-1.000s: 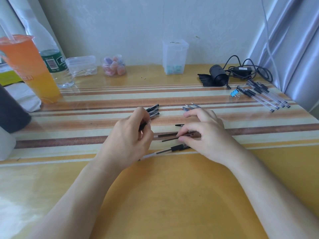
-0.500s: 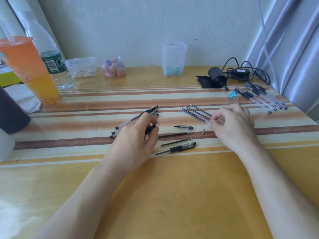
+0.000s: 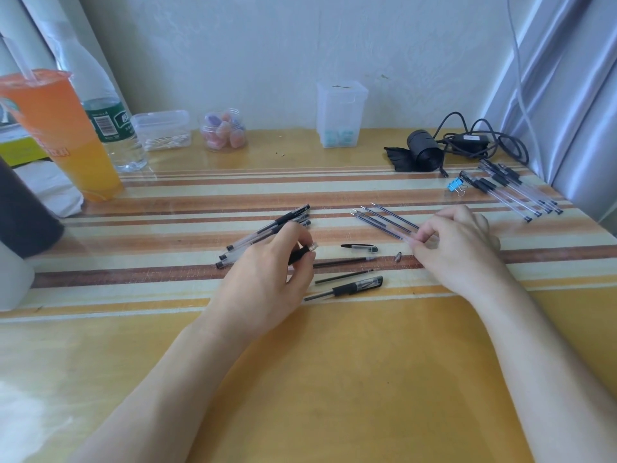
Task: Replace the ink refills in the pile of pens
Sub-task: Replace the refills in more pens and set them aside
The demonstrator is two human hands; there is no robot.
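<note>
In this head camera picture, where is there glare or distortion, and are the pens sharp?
Head view: daylight glare whitens the table at lower left; wide-angle distortion bends the curtain and the bottle at the edges; the loose refills look sharp, but the far pens are softer.

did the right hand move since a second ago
Yes. The right hand has shifted right and away from the loose pen cap, now pinching at the row of refills.
</note>
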